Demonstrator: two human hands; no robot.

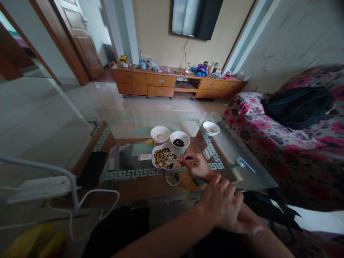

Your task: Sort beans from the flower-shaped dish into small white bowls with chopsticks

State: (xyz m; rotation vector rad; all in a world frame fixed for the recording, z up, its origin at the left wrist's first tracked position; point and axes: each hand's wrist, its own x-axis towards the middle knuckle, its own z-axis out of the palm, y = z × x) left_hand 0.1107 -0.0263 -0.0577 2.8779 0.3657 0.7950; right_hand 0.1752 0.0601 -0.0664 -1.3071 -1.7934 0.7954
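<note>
Our right hand (195,166) grips two chopsticks (191,161) in the lobed bean dish (164,156) at nine o'clock; our left hand (219,204) clasps our right wrist (209,175).

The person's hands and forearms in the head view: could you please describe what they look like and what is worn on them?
The left forearm and right forearm are bare, with no sleeves in view. The left hand and right hand wear no gloves. A thin ring seems to sit on one left finger.
</note>
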